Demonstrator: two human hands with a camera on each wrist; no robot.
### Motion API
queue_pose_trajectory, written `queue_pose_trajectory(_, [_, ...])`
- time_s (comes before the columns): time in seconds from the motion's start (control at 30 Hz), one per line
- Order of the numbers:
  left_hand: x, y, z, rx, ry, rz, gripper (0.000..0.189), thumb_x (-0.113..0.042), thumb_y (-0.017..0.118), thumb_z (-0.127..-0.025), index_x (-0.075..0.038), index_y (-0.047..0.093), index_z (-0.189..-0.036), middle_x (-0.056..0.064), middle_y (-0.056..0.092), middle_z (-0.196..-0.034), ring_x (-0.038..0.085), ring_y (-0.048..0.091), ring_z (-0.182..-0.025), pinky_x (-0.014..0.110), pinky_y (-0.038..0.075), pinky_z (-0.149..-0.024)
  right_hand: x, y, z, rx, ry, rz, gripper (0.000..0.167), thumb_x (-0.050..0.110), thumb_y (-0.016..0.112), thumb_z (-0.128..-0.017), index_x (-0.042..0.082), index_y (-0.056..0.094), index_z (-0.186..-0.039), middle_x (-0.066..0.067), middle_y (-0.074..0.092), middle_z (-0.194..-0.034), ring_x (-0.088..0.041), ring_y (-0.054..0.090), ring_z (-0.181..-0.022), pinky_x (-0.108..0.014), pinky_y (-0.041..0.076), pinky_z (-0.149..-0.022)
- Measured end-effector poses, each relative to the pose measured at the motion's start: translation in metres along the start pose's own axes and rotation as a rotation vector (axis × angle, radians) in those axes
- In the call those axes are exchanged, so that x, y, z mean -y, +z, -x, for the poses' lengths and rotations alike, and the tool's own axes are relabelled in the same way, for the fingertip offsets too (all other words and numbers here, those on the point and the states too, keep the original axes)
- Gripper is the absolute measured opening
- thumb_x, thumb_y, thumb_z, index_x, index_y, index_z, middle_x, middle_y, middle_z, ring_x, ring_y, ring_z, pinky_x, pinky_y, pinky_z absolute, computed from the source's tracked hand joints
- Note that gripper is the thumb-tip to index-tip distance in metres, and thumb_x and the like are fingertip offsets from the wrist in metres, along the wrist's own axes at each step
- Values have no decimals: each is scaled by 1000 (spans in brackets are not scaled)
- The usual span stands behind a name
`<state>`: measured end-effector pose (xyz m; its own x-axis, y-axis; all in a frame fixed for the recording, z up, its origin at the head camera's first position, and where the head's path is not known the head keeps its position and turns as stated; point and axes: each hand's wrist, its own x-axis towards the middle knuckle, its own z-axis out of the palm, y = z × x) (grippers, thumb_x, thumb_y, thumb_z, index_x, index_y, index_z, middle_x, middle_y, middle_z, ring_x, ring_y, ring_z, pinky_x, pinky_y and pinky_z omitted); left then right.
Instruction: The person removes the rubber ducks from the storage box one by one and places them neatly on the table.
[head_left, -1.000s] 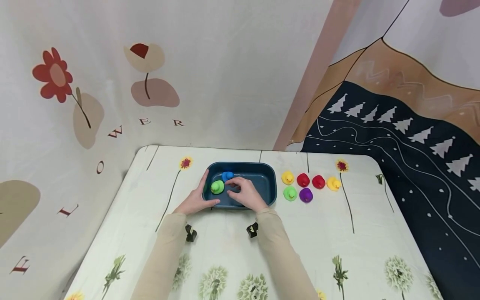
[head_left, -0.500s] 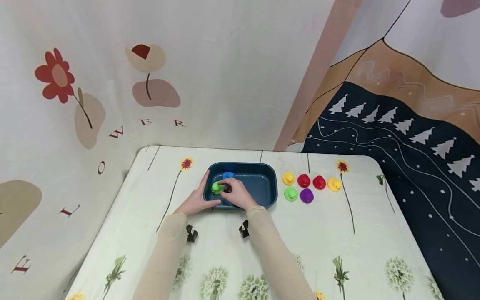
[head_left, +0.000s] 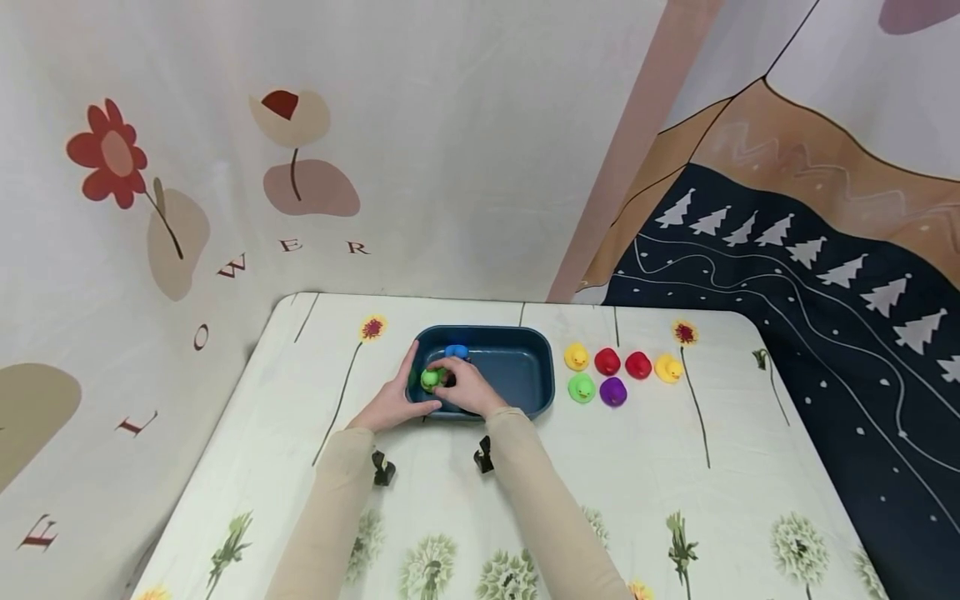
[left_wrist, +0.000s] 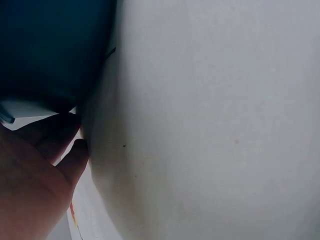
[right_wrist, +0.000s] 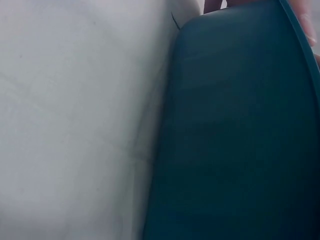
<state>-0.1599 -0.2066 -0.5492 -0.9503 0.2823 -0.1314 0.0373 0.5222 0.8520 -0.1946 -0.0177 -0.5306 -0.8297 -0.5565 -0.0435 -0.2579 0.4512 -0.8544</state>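
Observation:
A green rubber duck sits at the left end of the dark blue tray. My right hand reaches into the tray and pinches this duck, with the fingers partly covering it. Just behind is a blue rubber duck, partly hidden by the same hand. My left hand rests against the tray's front left corner, fingers along the left side and thumb along the front. The left wrist view shows this hand touching the tray's outer wall. In the right wrist view, the tray's outer wall hides both ducks.
Right of the tray stand several more rubber ducks: yellow, red, another red, another yellow, green and purple. A flower-patterned cloth covers the table. Printed curtains hang behind.
My right hand has moved left from the tray's middle to the green duck and taken hold of it. The duck has shifted slightly left and toward the front. My left hand stays at the corner.

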Motion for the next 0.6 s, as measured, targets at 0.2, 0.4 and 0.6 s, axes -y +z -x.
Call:
queue_pose_trajectory(0.2, [-1,0,1,0,-15,-4,112,-42,76,-82,-35,-8,-155,31,25,-150,51,40,-126,62,35,-100,-2,-1,0,28,-12,-40,27,3,68,-88,5,65,-115,-7,64,-106,-18,59,-90,-26,49,-78])
queue_pose_trajectory(0.4, [-2,0,2,-1,-15,-2,112,-42,77,-82,-35,-8,-154,31,23,-151,52,40,-126,62,34,-100,-4,-1,1,37,-10,-64,24,-3,69,-86,4,66,-109,-8,64,-104,-18,59,-88,-25,49,-77])
queue_pose_trajectory(0.6, [-3,1,2,-3,-19,-6,112,-41,77,-81,-34,-7,-155,30,22,-152,51,39,-126,62,34,-100,-7,-2,1,35,13,-84,23,-3,70,-85,5,66,-107,-6,64,-103,-16,58,-87,-25,49,-76])
